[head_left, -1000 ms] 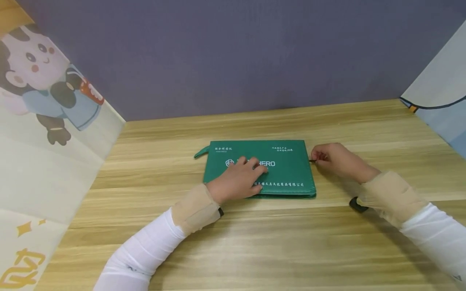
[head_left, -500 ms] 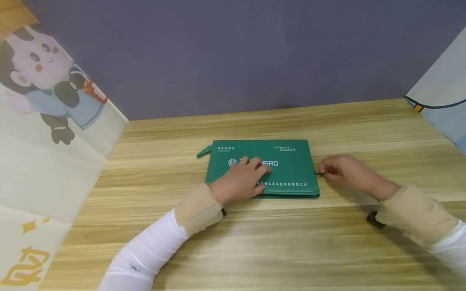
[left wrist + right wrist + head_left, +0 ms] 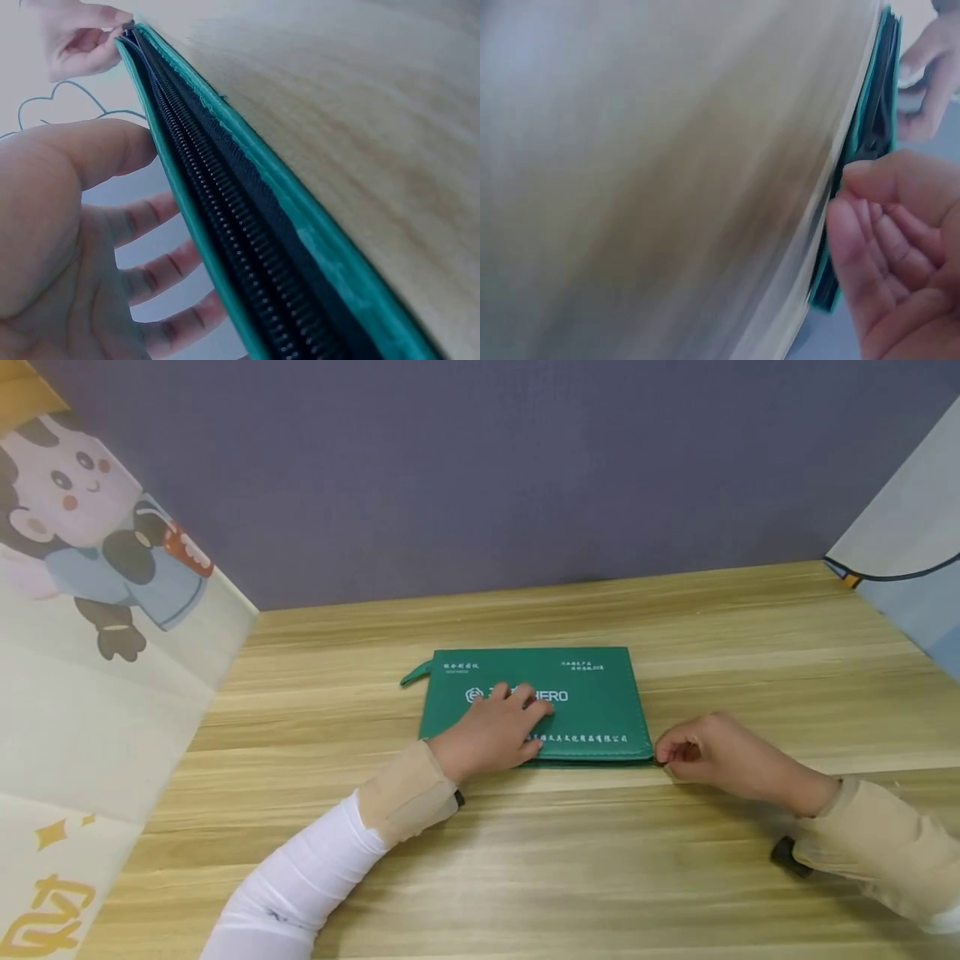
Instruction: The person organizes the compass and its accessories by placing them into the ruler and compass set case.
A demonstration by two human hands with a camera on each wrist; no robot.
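A flat green zip case (image 3: 592,693) with white lettering lies on the wooden table. Spread over its cover, my left hand (image 3: 491,735) rests with bent, separated fingers and holds it down. At the near right corner my right hand (image 3: 723,760) pinches the zipper pull between thumb and forefinger. The right wrist view shows the dark zipper slider (image 3: 871,144) just beyond those fingertips. Along the near side, in the left wrist view, two rows of black zipper teeth (image 3: 206,169) run apart between the green edges. The pull itself is mostly covered by my fingers.
A green wrist loop (image 3: 417,674) sticks out at the case's far left corner. Behind the wooden table (image 3: 525,877) stands a grey-purple panel (image 3: 510,485). A cartoon-printed wall (image 3: 45,693) borders the left, and a dark cord (image 3: 907,579) hangs at the right.
My right hand has drawn the zipper pull nearer along the case's right side, from about its middle to the near corner. The left hand has stayed on the cover.
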